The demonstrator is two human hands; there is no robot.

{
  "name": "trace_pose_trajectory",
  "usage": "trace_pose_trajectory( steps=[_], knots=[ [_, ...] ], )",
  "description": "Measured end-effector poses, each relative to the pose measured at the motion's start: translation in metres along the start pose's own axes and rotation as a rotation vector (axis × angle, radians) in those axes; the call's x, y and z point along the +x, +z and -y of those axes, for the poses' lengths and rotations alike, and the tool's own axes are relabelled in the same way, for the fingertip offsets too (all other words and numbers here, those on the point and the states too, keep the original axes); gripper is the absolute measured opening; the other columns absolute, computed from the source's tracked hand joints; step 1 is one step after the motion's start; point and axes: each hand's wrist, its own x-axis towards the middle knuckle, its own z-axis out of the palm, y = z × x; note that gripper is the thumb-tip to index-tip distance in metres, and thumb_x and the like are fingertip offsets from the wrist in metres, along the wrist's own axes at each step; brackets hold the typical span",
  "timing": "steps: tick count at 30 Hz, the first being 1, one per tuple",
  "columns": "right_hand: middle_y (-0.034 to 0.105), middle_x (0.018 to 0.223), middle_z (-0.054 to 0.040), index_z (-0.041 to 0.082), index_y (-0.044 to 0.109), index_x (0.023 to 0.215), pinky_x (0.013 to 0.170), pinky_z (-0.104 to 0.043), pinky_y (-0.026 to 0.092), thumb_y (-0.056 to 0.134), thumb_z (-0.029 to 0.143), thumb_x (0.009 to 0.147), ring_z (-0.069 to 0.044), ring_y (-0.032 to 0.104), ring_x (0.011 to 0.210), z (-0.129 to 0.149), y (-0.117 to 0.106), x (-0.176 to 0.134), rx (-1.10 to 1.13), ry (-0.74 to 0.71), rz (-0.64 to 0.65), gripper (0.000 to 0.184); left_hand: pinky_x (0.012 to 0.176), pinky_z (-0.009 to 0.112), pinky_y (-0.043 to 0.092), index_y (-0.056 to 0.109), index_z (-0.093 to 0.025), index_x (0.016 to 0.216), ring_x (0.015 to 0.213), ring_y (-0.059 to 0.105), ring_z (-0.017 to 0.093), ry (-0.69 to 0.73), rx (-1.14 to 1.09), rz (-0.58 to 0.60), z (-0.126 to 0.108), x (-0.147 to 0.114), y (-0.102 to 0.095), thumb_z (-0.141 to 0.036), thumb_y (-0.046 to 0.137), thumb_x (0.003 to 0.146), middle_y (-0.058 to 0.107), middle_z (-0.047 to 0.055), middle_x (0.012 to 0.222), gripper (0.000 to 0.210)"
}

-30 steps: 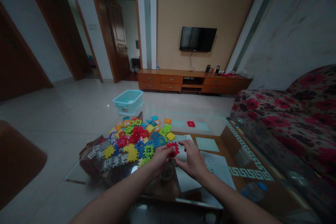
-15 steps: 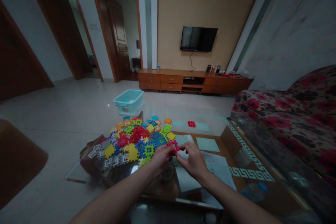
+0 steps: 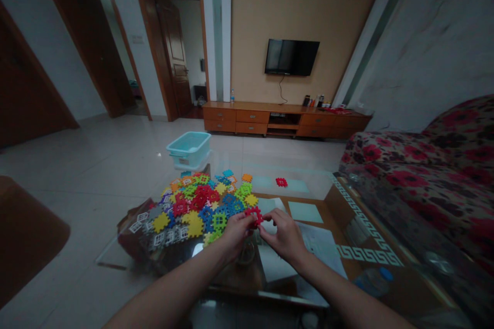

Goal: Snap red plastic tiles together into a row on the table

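My left hand [image 3: 238, 232] pinches a red square interlocking building tile [image 3: 254, 215] with toothed edges and an open middle. At the tile's right edge, the thumb and bent forefinger of my right hand [image 3: 283, 231] close on it; exactly where they touch is hard to see. To the left lies a heap of similar tiles in several colours, among them a yellow tile [image 3: 193, 224], a green tile [image 3: 219, 220] and white window-shaped pieces [image 3: 170, 237]. Another red tile [image 3: 281, 182] rests apart on the glass table, farther back.
The tiles lie on a glass coffee table [image 3: 324, 193] with papers [image 3: 322, 247] and a blue-capped bottle [image 3: 374, 281] seen at its right. A light-blue plastic bin [image 3: 189, 149] stands beyond the heap. A flowered sofa [image 3: 417, 164] flanks the right side; a brown rounded seat [image 3: 31, 236] is at left.
Hardly anything differs. Both hands stay at the red tile, with only a very slight shift of the fingers.
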Motion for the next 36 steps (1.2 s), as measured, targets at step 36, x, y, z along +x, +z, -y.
trace_pose_trajectory(
  steps=[36],
  knots=[
    [0.066,0.084,-0.0023,0.021,0.066,0.087,0.067,-0.031,0.046,0.071,0.024,0.08,-0.02,0.061,0.074,0.0,0.0002,0.0005,-0.03,-0.002,-0.03,0.009,0.063,0.026,0.037,0.074,-0.013,0.08,0.07,0.058,0.015,-0.016,-0.001,0.018,-0.0026,-0.0034,0.0016,-0.04,0.09,0.054,0.07,0.007,0.079,0.04]
  ],
)
